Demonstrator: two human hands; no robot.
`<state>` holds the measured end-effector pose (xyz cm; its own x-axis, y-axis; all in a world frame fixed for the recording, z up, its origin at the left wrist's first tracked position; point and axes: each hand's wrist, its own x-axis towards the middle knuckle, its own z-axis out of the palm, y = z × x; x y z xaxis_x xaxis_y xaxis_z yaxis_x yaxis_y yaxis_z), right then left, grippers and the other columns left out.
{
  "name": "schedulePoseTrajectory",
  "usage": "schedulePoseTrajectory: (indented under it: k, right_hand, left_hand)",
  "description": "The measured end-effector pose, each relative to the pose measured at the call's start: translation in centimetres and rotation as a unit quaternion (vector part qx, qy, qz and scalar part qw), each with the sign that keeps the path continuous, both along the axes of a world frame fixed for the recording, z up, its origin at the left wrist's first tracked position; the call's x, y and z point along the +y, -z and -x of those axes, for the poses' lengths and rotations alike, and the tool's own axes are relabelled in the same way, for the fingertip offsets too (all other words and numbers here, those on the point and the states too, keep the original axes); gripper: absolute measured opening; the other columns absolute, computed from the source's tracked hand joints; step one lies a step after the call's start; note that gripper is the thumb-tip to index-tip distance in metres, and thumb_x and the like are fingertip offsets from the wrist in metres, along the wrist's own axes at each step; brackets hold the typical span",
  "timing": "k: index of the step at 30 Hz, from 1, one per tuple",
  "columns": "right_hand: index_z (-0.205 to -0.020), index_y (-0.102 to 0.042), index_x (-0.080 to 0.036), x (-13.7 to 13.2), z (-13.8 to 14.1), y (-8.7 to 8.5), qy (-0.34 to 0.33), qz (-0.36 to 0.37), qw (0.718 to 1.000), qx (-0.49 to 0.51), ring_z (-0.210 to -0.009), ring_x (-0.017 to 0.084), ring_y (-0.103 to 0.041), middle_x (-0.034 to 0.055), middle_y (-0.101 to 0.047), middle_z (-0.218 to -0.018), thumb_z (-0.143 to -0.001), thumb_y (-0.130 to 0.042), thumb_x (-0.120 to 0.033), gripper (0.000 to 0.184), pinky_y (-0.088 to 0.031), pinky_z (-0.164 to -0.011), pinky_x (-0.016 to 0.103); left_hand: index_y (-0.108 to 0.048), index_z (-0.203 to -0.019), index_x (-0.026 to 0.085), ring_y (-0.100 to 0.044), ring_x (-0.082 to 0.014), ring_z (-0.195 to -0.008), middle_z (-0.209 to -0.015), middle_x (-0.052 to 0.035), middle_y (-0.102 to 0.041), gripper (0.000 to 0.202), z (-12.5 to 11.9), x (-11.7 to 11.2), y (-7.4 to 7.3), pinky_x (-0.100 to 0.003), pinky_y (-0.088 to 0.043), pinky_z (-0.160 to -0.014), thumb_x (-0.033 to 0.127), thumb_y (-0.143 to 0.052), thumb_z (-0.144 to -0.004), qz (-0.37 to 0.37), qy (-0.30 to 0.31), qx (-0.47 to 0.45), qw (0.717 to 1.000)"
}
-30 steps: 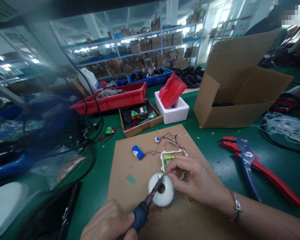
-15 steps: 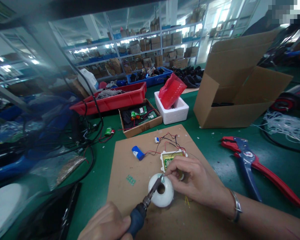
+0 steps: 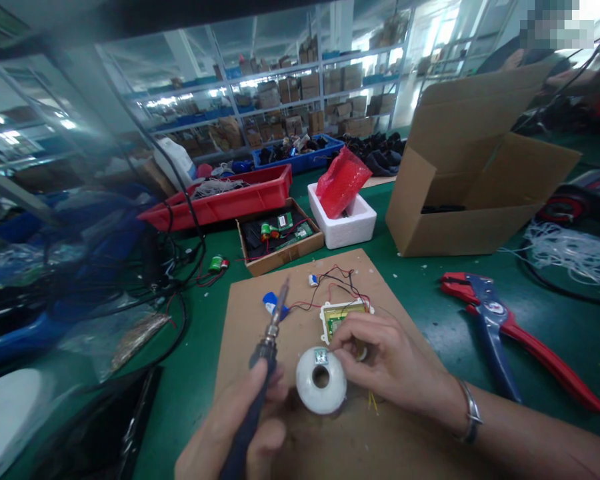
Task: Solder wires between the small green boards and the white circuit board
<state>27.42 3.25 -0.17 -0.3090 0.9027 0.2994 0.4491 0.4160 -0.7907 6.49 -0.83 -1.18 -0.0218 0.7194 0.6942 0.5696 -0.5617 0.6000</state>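
Nearest the camera, the left hand is closed around the dark-blue handle of a soldering iron. Its long axis runs up and away from the palm, and the metal tip stands in the air over a small blue cylindrical battery, left of and beyond the work. Between the two hands lies a white ring-shaped spool, flat on a brown cardboard sheet, with a tiny green board on its far rim. The right hand is the nearer one. Its curled fingertips are drawn together just beside that board and touch the spool's edge — whether they pinch it or only steady it cannot be told. Just behind sits a white housing with a green circuit board, trailing red and black wires. Farther right on the green bench mat lie red-and-blue crimping pliers. Beyond are a shallow cardboard tray of parts, a white foam box and a large open cardboard carton.
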Motion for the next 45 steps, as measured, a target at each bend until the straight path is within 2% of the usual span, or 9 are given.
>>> schedulePoseTrajectory:
  k: [3,8,12,19,24,26,31,39,45]
  right_hand:
    - [-0.074,-0.063,-0.016,0.0,0.0,-0.1,-0.001,0.000,1.000,-0.007,-0.064,0.012,-0.057,0.0010,-0.063,-0.070,-0.080,-0.058,-0.012,0.008,-0.044,-0.059,0.023]
    - [-0.076,-0.063,-0.016,0.2,-0.1,-0.1,-0.006,0.000,1.000,-0.018,-0.068,0.013,-0.057,0.0016,-0.062,-0.073,-0.081,-0.058,-0.013,0.007,-0.045,-0.062,0.025]
    - [-0.082,-0.064,-0.017,0.7,-1.1,-0.7,-0.018,0.020,1.000,-0.003,-0.079,0.015,-0.058,0.0021,-0.064,-0.082,-0.081,-0.060,-0.013,0.006,-0.046,-0.072,0.028]
    - [-0.089,-0.068,-0.018,1.8,-4.2,-3.5,-0.097,0.167,0.981,0.033,-0.078,0.013,-0.061,0.0008,-0.067,-0.086,-0.088,-0.056,-0.018,0.012,-0.048,-0.070,0.024]
    - [-0.091,-0.070,-0.020,1.6,-5.1,-4.3,-0.146,0.159,0.976,-0.031,-0.081,0.014,-0.062,0.0002,-0.069,-0.090,-0.086,-0.057,-0.011,0.017,-0.048,-0.074,0.025]
    - [-0.090,-0.070,-0.020,1.7,-5.3,-4.0,-0.138,0.148,0.978,-0.056,-0.080,0.014,-0.062,0.0004,-0.069,-0.089,-0.084,-0.057,-0.010,0.017,-0.048,-0.071,0.025]
    - [-0.089,-0.068,-0.018,2.2,-5.1,-2.5,0.012,0.119,0.991,-0.060,-0.073,0.014,-0.064,0.0021,-0.070,-0.084,-0.087,-0.055,-0.015,0.014,-0.049,-0.063,0.024]
    - [-0.090,-0.068,-0.018,1.9,-2.1,-0.5,0.028,0.121,0.991,0.054,-0.078,0.013,-0.066,0.0011,-0.072,-0.086,-0.085,-0.061,-0.018,0.009,-0.051,-0.070,0.026]
    - [-0.083,-0.057,-0.017,2.0,-1.1,0.9,0.019,0.165,0.972,0.166,-0.074,0.011,-0.063,-0.0003,-0.065,-0.079,-0.081,-0.065,-0.016,0.009,-0.050,-0.067,0.024]
  left_hand:
    - [-0.061,-0.115,0.021,-0.070,-0.0193,-0.087,-0.102,-0.0069,-0.072,0.028,-1.5,0.5,0.8,-0.031,-0.055,-0.078,0.032,-0.052,-0.091,0.011,0.029,-0.007,0.999]
    - [-0.058,-0.104,0.023,-0.063,-0.0188,-0.104,-0.104,-0.0037,-0.071,0.021,-2.2,1.1,1.8,-0.035,-0.042,-0.097,0.038,-0.051,-0.091,0.015,0.098,0.036,0.994]
    - [-0.055,-0.107,0.022,-0.062,-0.0181,-0.103,-0.107,-0.0054,-0.069,0.020,-1.9,1.0,2.2,-0.032,-0.048,-0.089,0.032,-0.053,-0.091,0.029,0.136,0.058,0.989]
    - [-0.057,-0.100,0.022,-0.063,-0.0181,-0.100,-0.100,-0.0039,-0.071,0.019,-3.1,0.6,1.9,-0.032,-0.047,-0.088,0.038,-0.052,-0.091,0.034,0.077,-0.008,0.996]
    - [-0.058,-0.097,0.023,-0.064,-0.0188,-0.095,-0.096,-0.0033,-0.073,0.020,-3.1,1.0,1.8,-0.033,-0.046,-0.086,0.041,-0.051,-0.091,0.009,0.073,0.007,0.997]
    - [-0.058,-0.097,0.024,-0.065,-0.0193,-0.094,-0.096,-0.0034,-0.074,0.020,-3.1,1.1,1.9,-0.034,-0.047,-0.085,0.041,-0.054,-0.089,0.008,0.072,0.008,0.997]
    - [-0.058,-0.096,0.024,-0.066,-0.0188,-0.092,-0.095,-0.0026,-0.074,0.019,-3.0,1.2,2.2,-0.034,-0.048,-0.085,0.041,-0.053,-0.088,0.005,0.067,0.000,0.998]
    - [-0.060,-0.094,0.024,-0.066,-0.0183,-0.090,-0.093,-0.0018,-0.074,0.020,-3.1,1.2,2.0,-0.032,-0.049,-0.083,0.042,-0.055,-0.087,0.002,0.059,0.004,0.998]
    - [-0.059,-0.098,0.023,-0.064,-0.0181,-0.094,-0.098,-0.0026,-0.072,0.017,-3.1,1.0,2.1,-0.032,-0.046,-0.087,0.036,-0.053,-0.090,0.012,0.076,-0.005,0.997]
